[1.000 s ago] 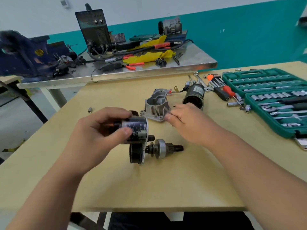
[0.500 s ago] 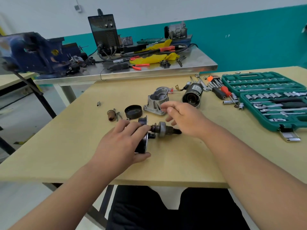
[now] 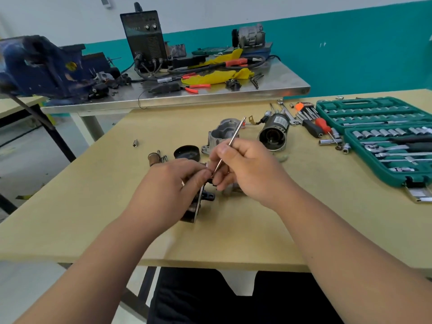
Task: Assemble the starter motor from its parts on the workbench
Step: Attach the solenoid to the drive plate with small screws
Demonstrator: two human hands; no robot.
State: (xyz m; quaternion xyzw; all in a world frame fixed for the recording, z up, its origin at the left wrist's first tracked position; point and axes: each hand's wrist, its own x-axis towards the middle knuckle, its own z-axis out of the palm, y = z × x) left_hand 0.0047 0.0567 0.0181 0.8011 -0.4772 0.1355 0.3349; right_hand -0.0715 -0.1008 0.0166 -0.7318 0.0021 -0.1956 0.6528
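Observation:
My left hand [image 3: 168, 188] grips the dark solenoid and plate assembly [image 3: 197, 206], which stands on the wooden workbench [image 3: 257, 230]. My right hand [image 3: 247, 169] pinches a long thin metal bolt [image 3: 230, 142] that slants up and away, its lower end at the top of the assembly. The pinion gear is mostly hidden under my right hand. Behind my hands lie the grey aluminium nose housing [image 3: 222, 134], the black motor body [image 3: 274, 133], a black round cap [image 3: 187, 152] and a small copper-coloured part [image 3: 153, 158].
An open green socket set [image 3: 383, 134] fills the right side, with hex keys and a red-handled screwdriver [image 3: 313, 120] beside it. A small bolt [image 3: 135, 143] lies at the left. Behind stands a steel table [image 3: 210, 94] with a blue vise [image 3: 39, 66] and a welder [image 3: 145, 38].
My right hand has picked up the long bolt and brought it to the assembly. My left hand has shifted its grip on the assembly.

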